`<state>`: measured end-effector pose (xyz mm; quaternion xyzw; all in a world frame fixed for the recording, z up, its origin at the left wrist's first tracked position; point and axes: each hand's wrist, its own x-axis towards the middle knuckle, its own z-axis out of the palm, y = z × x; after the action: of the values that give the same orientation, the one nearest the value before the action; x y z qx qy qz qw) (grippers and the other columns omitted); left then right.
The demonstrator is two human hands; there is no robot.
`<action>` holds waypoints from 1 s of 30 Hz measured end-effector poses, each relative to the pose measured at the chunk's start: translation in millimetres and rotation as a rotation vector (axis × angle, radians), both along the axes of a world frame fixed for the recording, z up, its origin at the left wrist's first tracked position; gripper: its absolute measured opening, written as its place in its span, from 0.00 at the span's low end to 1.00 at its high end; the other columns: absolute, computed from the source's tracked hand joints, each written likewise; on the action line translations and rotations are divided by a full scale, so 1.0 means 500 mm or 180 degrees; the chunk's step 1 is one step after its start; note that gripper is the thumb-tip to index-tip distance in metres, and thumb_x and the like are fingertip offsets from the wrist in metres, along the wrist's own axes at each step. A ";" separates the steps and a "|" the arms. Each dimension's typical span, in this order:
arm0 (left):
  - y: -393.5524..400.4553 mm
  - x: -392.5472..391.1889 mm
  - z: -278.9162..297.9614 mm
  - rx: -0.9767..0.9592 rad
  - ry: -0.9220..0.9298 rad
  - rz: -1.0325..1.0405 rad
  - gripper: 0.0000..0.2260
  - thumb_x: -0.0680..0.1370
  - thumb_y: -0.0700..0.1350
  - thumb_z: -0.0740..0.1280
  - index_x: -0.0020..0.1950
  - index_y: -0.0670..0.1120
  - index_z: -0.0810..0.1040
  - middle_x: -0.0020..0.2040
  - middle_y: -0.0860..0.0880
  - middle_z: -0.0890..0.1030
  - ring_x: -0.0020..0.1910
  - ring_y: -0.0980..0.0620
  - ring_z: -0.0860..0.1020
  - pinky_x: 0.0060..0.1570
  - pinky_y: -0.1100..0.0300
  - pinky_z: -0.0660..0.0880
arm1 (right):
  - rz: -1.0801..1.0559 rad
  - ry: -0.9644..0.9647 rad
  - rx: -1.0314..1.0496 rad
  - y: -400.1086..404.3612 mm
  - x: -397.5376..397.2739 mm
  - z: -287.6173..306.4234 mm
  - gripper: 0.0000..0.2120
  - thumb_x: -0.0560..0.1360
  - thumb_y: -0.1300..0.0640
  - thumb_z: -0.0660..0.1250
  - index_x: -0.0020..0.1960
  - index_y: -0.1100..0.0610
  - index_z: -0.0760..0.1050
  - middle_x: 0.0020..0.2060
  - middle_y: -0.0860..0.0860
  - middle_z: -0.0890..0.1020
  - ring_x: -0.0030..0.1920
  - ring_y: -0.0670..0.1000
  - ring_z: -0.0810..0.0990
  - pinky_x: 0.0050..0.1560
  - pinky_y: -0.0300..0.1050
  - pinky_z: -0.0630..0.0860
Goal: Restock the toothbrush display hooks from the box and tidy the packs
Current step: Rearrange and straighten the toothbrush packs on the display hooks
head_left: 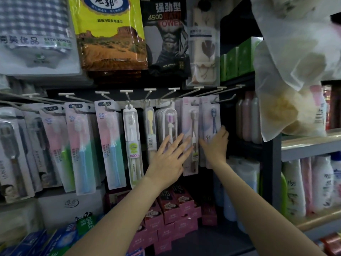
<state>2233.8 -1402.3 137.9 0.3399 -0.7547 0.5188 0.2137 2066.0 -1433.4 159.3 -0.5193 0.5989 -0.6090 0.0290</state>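
Head view, left to right. Centre left: pink-and-green carded toothbrush packs (110,145) hanging on white wire display hooks (127,97). Centre: left hand (169,159), fingers straight and spread, lying flat against clear blister toothbrush packs (167,122). Right of centre: right hand (216,145), fingers curled on the edge of the pale lilac carded pack with a blue brush (211,126). Step: tidying, it seems. Next: square packs; the supply box is not in view.
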 end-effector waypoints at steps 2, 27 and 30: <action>-0.008 -0.009 0.010 -0.0027 -0.0046 0.0035 0.24 0.73 0.46 0.53 0.68 0.46 0.72 0.71 0.46 0.69 0.71 0.45 0.65 0.68 0.43 0.56 | 0.0127 -0.0026 0.0035 -0.012 -0.002 0.015 0.45 0.71 0.54 0.72 0.75 0.65 0.45 0.72 0.62 0.57 0.70 0.61 0.60 0.70 0.55 0.61; -0.040 -0.026 0.017 -0.0147 -0.0144 -0.0077 0.24 0.74 0.47 0.53 0.68 0.48 0.72 0.68 0.44 0.72 0.69 0.43 0.68 0.69 0.42 0.50 | 0.0364 0.0060 0.0202 0.006 -0.038 0.039 0.25 0.70 0.56 0.72 0.61 0.63 0.64 0.58 0.60 0.74 0.58 0.60 0.75 0.51 0.49 0.72; -0.037 -0.024 0.008 -0.0136 -0.0107 -0.0105 0.23 0.74 0.46 0.53 0.68 0.47 0.73 0.68 0.44 0.72 0.69 0.43 0.68 0.70 0.43 0.50 | 0.0419 -0.0033 0.0210 0.009 -0.041 0.027 0.26 0.69 0.56 0.72 0.61 0.62 0.63 0.57 0.60 0.75 0.57 0.60 0.75 0.53 0.50 0.73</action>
<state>2221.9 -1420.7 142.0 0.3140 -0.7524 0.5369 0.2168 2045.6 -1428.9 172.9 -0.5531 0.5830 -0.5884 0.0891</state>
